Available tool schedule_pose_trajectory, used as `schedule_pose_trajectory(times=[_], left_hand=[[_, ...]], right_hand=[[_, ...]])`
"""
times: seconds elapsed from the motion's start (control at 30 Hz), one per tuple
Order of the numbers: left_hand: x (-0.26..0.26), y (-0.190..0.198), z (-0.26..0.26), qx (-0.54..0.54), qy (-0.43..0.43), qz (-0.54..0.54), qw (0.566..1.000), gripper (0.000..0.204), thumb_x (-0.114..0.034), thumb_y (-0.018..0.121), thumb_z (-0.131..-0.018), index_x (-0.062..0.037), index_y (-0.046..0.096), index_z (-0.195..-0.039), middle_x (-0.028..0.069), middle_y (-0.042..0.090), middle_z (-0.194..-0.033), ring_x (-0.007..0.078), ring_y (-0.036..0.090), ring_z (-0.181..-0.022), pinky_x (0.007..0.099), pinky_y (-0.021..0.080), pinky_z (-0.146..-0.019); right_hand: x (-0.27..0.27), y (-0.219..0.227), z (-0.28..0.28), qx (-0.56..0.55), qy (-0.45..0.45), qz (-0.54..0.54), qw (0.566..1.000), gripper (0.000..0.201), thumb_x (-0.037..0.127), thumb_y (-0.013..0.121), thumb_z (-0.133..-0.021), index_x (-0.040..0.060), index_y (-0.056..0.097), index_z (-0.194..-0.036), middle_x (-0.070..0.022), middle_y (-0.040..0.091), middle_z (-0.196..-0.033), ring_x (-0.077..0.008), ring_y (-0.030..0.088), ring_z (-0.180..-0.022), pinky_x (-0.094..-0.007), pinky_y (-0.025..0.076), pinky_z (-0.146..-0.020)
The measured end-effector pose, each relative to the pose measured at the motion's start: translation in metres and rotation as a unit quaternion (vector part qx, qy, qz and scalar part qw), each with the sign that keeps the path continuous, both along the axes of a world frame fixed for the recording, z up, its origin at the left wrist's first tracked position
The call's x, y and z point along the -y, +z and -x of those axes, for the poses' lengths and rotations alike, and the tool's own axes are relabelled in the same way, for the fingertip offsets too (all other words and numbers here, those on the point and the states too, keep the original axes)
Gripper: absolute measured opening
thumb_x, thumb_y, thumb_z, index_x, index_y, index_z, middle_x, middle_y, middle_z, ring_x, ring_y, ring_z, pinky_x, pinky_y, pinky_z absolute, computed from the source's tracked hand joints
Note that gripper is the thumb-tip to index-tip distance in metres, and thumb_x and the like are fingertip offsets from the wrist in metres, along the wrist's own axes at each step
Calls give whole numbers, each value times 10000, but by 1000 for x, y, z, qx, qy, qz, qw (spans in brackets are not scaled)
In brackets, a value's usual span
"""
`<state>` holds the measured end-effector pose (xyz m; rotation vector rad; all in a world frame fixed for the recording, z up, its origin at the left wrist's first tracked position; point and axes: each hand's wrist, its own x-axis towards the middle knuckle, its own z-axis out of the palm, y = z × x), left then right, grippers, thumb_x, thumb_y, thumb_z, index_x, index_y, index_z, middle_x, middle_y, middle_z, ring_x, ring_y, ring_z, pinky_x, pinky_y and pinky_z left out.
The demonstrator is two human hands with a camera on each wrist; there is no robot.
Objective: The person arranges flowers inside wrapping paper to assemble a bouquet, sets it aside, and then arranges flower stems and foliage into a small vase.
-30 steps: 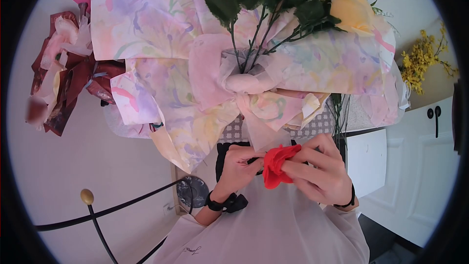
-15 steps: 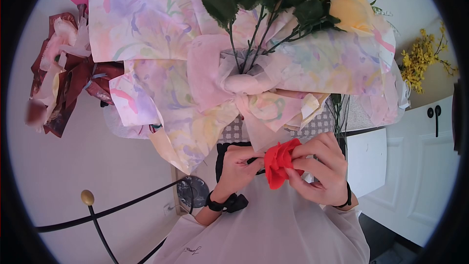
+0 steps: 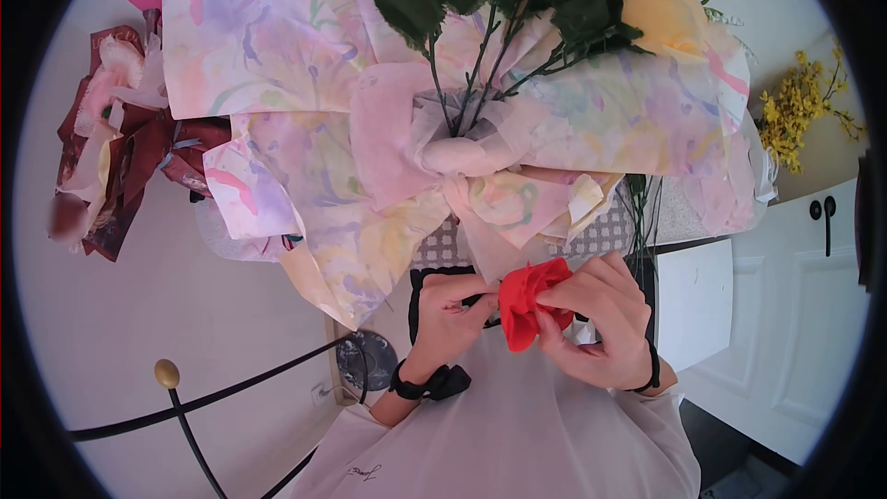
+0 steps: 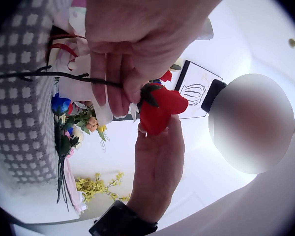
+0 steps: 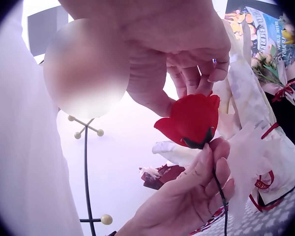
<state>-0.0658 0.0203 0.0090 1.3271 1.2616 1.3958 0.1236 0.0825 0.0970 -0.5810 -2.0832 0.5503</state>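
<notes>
A red artificial rose (image 3: 527,303) is held between both hands, close to the person's front. My left hand (image 3: 449,316) pinches its dark stem (image 5: 219,189) just under the green base of the bloom, as the right wrist view shows. The fingertips and thumb of my right hand (image 3: 605,322) pinch the red petals (image 4: 157,110) from the other side. Beyond the hands lies a large bouquet wrap (image 3: 305,157) of pastel patterned paper, with several dark stems rising from its gathered pink centre.
A cream rose (image 3: 663,17) and green leaves stand over the wrap. A dark red wrapped bouquet (image 3: 115,143) is at the left, yellow flowers (image 3: 796,111) at the right. A black metal rail (image 3: 249,388) crosses the lower left; a white door (image 3: 785,323) is at the right.
My right hand's fingers have shifted on the petals, and the rose has turned and moved up slightly. My left hand keeps its hold at nearly the same place.
</notes>
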Motion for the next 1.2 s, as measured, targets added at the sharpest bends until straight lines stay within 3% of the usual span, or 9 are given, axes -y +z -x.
schedule_pose_trajectory(times=[0.3,0.47,0.6,0.77,1.0,1.2], left_hand=[[-3,2,-4,9,7,-14,1000,170,103,694,-815,56,737,-972,130,753,-804,138,703,-674,234,506,-610],[-1,5,-4,-18,16,-29,999,159,115,701,-799,65,731,-947,139,751,-801,159,714,-669,241,516,-609],[0,9,-6,-32,34,-42,998,162,126,702,-786,69,727,-936,143,750,-802,177,721,-671,242,521,-613],[-1,6,-6,-10,37,-41,998,169,129,701,-787,63,732,-939,138,756,-817,161,721,-686,239,524,-630],[-2,3,-8,18,37,-32,999,152,117,708,-800,59,737,-938,123,756,-808,135,711,-691,231,512,-626],[-3,0,-7,19,36,-23,999,132,110,708,-796,55,737,-913,114,743,-767,108,676,-644,224,477,-585]], right_hand=[[-3,5,-4,52,-1,13,999,288,-14,826,-661,56,696,-907,-29,629,-751,-190,514,-619,-328,324,-601],[-3,3,-2,63,-34,-8,997,228,-1,784,-676,65,594,-782,-37,575,-735,-213,482,-609,-355,302,-585],[-1,1,-1,54,-46,7,997,235,-8,763,-666,61,565,-771,-52,576,-744,-227,488,-614,-356,310,-585],[2,-1,2,-10,-21,52,998,250,-41,740,-655,56,592,-832,-76,584,-796,-250,539,-650,-361,359,-582],[-3,1,-4,44,48,27,997,315,-72,739,-683,2,654,-977,-108,615,-876,-261,573,-673,-366,432,-580],[-9,12,-7,59,66,55,995,390,73,859,-673,25,681,-1016,-88,622,-874,-242,572,-665,-347,429,-577]])
